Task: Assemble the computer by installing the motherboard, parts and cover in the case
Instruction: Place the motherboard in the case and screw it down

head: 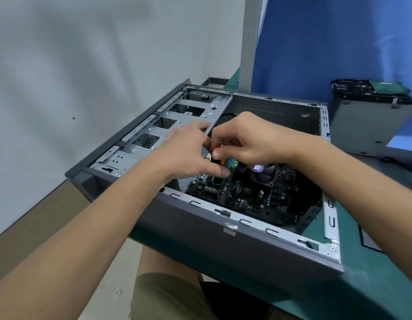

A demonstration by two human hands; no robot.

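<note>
2 hands were over the motherboard [246, 199] inside the open case [200, 227]: left hand [189, 153] straight-fingered, gripping nothing, right hand [249, 139] curled, pinching a small orange item [215, 149].

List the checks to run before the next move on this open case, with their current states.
1. Motherboard lies inside the case: ok.
2. Right hand pinches the orange-handled tool: ok.
3. Tool tip seated on its target: cannot tell, the hands hide it.
4. Left hand clear of the CPU fan: ok.
5. Cover fitted: not ok, the case is open on top.
</note>
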